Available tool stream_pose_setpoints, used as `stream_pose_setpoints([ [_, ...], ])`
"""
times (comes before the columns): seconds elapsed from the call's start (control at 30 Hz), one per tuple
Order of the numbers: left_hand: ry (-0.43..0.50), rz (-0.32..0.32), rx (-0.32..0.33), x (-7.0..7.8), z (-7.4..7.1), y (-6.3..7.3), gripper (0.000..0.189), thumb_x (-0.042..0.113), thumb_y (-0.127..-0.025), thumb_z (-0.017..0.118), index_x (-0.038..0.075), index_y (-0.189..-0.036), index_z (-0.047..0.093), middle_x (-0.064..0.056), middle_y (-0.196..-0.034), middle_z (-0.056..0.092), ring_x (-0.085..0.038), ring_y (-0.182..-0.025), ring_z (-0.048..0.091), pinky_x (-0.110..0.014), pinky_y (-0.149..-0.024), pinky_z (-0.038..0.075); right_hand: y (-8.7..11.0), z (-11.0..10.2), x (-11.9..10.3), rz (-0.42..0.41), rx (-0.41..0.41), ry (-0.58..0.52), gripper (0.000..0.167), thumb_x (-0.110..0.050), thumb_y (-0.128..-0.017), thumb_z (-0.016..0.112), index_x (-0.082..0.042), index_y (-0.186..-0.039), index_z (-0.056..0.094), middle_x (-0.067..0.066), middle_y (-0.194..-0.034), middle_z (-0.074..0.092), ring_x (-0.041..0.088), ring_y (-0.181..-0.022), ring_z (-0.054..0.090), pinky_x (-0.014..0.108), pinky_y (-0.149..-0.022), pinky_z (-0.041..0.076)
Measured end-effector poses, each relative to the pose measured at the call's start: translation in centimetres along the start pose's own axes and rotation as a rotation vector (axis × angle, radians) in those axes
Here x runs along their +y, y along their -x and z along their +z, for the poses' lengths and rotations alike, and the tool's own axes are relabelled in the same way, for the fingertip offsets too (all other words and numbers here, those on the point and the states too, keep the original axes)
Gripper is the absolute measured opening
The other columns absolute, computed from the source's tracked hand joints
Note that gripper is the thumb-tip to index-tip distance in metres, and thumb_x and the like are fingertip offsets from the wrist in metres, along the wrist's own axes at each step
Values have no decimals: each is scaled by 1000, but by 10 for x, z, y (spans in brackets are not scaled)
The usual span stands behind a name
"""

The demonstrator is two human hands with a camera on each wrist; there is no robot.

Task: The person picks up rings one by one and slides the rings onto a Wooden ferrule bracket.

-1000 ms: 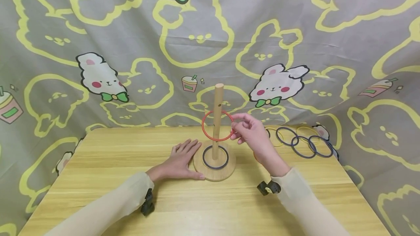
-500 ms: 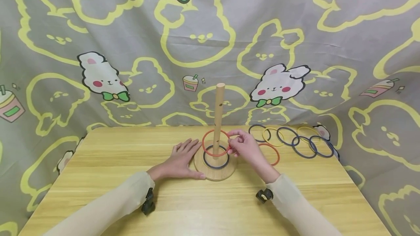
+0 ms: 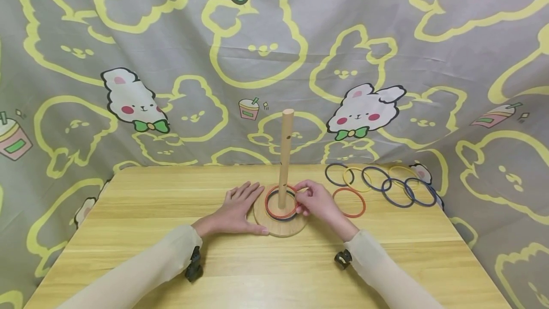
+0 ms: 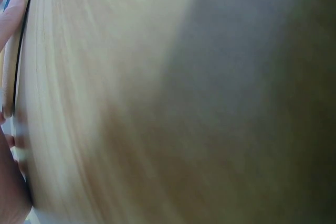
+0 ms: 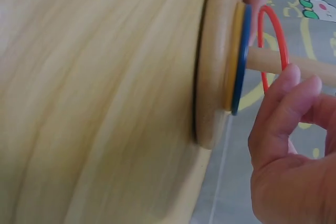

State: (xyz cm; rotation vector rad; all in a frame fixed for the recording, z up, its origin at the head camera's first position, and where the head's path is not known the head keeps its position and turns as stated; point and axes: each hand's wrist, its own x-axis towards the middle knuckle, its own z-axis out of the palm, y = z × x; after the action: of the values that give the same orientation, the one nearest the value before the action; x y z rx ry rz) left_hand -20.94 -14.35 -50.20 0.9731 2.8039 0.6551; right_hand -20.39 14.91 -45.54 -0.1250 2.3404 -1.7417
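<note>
A wooden post (image 3: 286, 144) stands upright on a round wooden base (image 3: 283, 231). My right hand (image 3: 320, 206) pinches the right side of a red ring (image 3: 266, 202), which encircles the post low down. In the right wrist view the red ring (image 5: 284, 45) hangs a little above a dark blue ring (image 5: 241, 66), with a yellow ring (image 5: 233, 72) beneath that on the base. My left hand (image 3: 231, 213) lies with fingers spread against the base's left edge. The left wrist view shows mostly blurred tabletop, with part of the left hand (image 4: 10, 187) at its left border.
On the table's right back lie a second red ring (image 3: 364, 202), a dark blue ring (image 3: 326, 174), a yellow ring (image 3: 348, 186) and several more overlapping blue and yellow rings. A patterned curtain (image 3: 171, 37) hangs behind the wooden table (image 3: 274, 271).
The right hand has lowered the red ring down around the post, from mid-height to near the base. The left hand has stayed at the base.
</note>
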Motion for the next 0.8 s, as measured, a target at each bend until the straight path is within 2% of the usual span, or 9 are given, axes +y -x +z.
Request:
stream_pose_setpoints([
  [0.27, -2, -10, -11, 1, -1, 0, 127, 75, -84, 80, 9, -175, 23, -18, -179, 20, -45, -164, 10, -73, -120, 16, -3, 2, 5, 24, -16, 92, 24, -1, -101, 64, 1, -124, 71, 11, -77, 68, 15, -61, 70, 24, -54, 53],
  [0.5, 2, -7, -9, 1, -1, 0, 127, 76, -84, 80, 7, -175, 24, -19, -179, 20, -46, -164, 11, -73, -120, 16, -5, 3, 8, 9, -19, 169, 20, -3, -100, 64, -2, -119, 72, 9, -74, 69, 15, -58, 68, 26, -53, 52],
  [0.8, 9, 3, 3, -2, 0, 1, 130, 80, -82, 78, 7, -175, 24, -20, -179, 21, -47, -164, 12, -74, -119, 17, -5, -2, 10, -14, 18, 173, 16, -8, -106, 67, -2, -120, 72, 10, -75, 69, 16, -56, 66, 26, -52, 51],
])
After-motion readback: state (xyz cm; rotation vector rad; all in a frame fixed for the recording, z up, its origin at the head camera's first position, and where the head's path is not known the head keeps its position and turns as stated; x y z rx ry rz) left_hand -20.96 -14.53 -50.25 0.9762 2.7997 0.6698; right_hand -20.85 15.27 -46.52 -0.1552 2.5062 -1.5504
